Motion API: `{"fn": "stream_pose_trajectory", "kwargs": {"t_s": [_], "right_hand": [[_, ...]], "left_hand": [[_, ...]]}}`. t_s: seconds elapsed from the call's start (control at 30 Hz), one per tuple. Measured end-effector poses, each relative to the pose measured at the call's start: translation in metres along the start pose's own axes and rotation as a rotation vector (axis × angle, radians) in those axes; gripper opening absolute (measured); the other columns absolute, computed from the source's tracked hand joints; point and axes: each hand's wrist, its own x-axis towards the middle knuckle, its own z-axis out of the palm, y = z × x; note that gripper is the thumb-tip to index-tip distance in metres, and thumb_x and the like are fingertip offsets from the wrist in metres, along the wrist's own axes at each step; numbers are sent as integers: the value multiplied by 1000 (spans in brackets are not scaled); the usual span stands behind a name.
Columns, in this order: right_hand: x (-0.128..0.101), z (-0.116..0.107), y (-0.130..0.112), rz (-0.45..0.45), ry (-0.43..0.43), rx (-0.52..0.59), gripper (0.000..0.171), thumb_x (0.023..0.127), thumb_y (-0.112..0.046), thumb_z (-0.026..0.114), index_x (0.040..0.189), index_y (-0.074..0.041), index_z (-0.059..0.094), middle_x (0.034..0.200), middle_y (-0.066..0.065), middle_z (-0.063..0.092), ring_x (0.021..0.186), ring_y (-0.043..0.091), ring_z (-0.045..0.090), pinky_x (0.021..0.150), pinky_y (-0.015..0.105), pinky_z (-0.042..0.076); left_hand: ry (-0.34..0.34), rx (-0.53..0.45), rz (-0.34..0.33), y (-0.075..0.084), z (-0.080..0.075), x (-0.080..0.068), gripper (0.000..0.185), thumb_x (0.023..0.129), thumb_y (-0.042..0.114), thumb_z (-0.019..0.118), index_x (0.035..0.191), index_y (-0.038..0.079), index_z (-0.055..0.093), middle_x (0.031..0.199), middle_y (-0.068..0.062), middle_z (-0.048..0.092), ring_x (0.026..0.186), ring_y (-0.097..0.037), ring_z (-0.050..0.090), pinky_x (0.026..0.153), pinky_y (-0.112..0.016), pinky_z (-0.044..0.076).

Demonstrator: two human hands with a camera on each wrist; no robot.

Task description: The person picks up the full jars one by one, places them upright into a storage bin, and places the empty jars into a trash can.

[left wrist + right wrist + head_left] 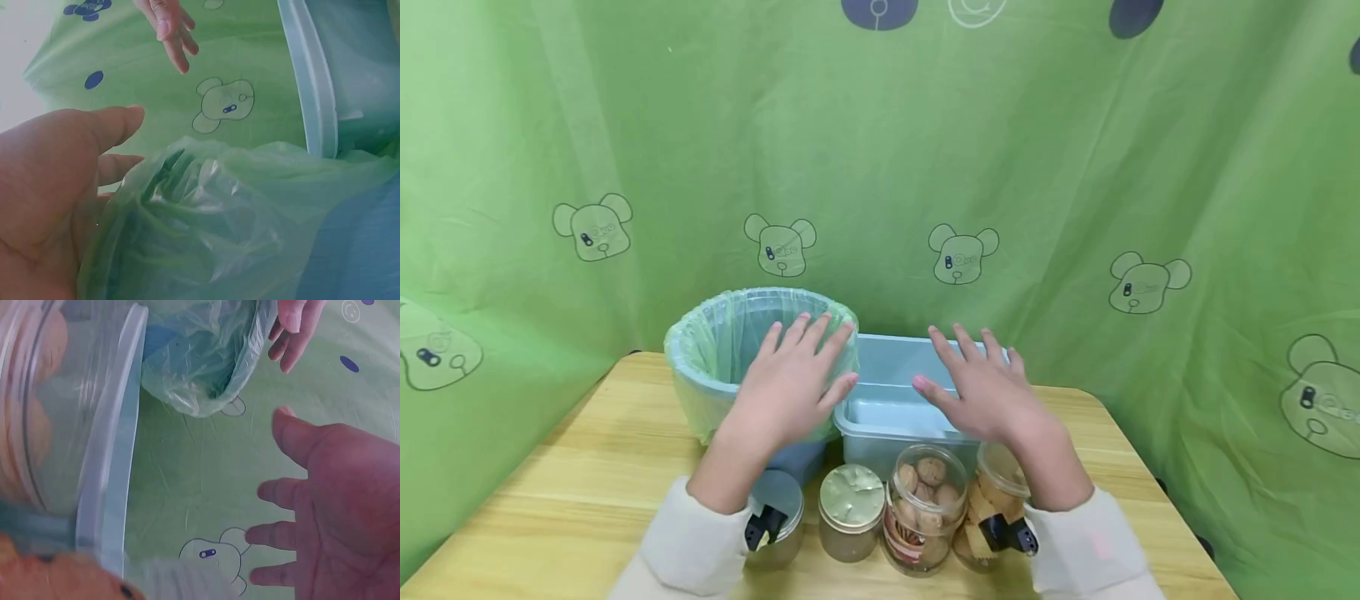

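Left hand (792, 385): hovering mid-frame over lined bin (715, 350), fingers spread, holding nothing.
Right hand (981, 392): hovering over tub (880, 408), fingers apart.
Jars (925, 508): sitting untouched, lower centre.

text: none legible | jar (925, 510) label: red print, unreadable | curtain (1075, 167): bear motifs only

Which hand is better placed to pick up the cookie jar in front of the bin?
Probably right. The right hand hovers open over the bin, and the cookie jar stands just below its wrist. The left hand is over the lined bucket, farther off.
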Motion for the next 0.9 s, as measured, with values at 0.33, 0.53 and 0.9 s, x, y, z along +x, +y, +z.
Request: {"fn": "stream_pose_trajectory", "kwargs": {"t_s": [0.33, 0.53, 0.9], "right_hand": [[-8, -7, 27, -28, -55, 97, 84, 102, -66, 43, 165, -16, 20, 165, 26, 22, 147, 58, 17, 107, 83, 16], [-10, -11, 47, -87, -57, 131, 80, 105, -56, 48, 161, -3, 27, 160, 30, 32, 144, 55, 30, 110, 76, 27], [-9, -2, 85, -104, -36, 213, 74, 106, -46, 52, 156, 5, 32, 156, 32, 36, 143, 52, 34, 116, 65, 28]], "left_hand": [[48, 49, 170, 15, 6, 8, 60, 107, 46, 49, 158, 15, 39, 161, -16, 38, 149, -38, 31, 125, -53, 18], [29, 72, 219, 23, 15, 10, 60, 107, 48, 48, 157, 16, 40, 159, -15, 40, 149, -39, 32, 125, -52, 19], [-9, 156, 341, 41, 31, 12, 60, 106, 52, 46, 157, 19, 42, 158, -11, 43, 146, -35, 37, 125, -50, 21]]}}
